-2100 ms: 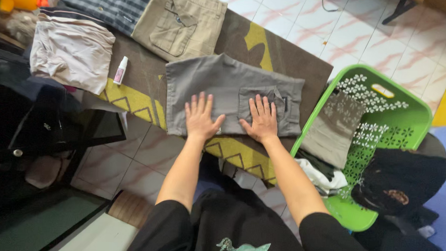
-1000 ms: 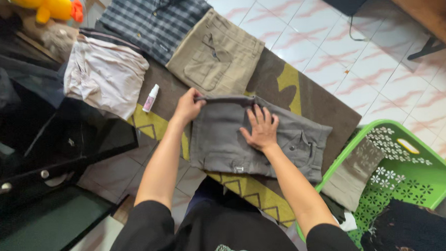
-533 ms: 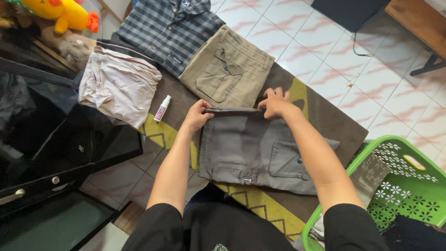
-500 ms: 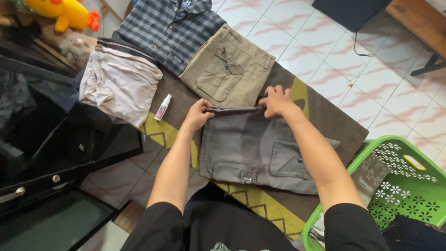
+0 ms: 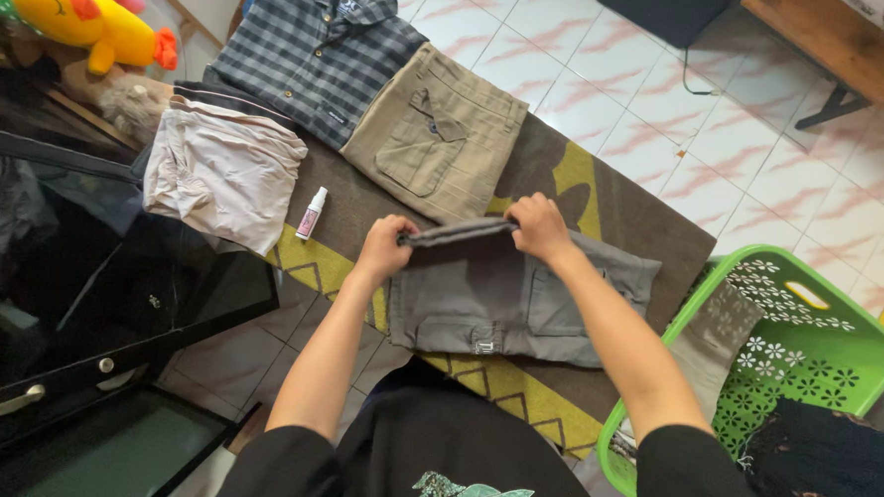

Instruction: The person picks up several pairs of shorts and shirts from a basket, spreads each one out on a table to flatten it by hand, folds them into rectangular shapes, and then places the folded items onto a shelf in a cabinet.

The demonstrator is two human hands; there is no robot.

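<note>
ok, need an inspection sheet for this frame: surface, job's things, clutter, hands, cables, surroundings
Surface: brown and yellow mat on tiled floor.
Job's things: grey shorts, far edge lifted off the mat.
Clutter: tan shorts, plaid shirt, beige garment, small spray bottle.
Hands: left hand and right hand each pinch the lifted edge.
Cables: one dark cable on the floor, far side.
Surroundings: green basket with clothes at right, yellow plush toy, black cabinet at left.

Probably a home, tiled floor (image 5: 608,97), laundry basket (image 5: 836,325)
</note>
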